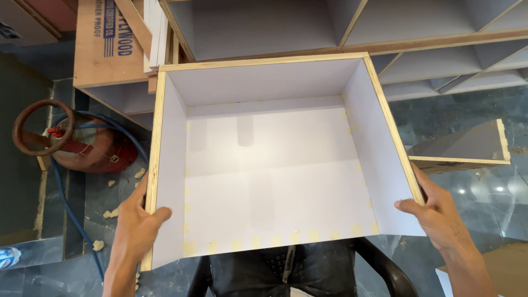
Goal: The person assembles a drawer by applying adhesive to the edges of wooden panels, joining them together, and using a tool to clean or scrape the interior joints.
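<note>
A black plastic chair (308,272) sits nearest, under the open white-lined plywood box (269,165). The left hand (137,223) is closed around the box's left wall, the right hand (434,212) around its right wall. Beyond lie a red gas cylinder (91,148) with a blue hose (71,209), then shelving (418,38).

- I see two bare hands, the left hand (136,224) and the right hand (437,214).
- No gloves, rings or watch show.
- Both forearms are bare, with no sleeves showing.
</note>
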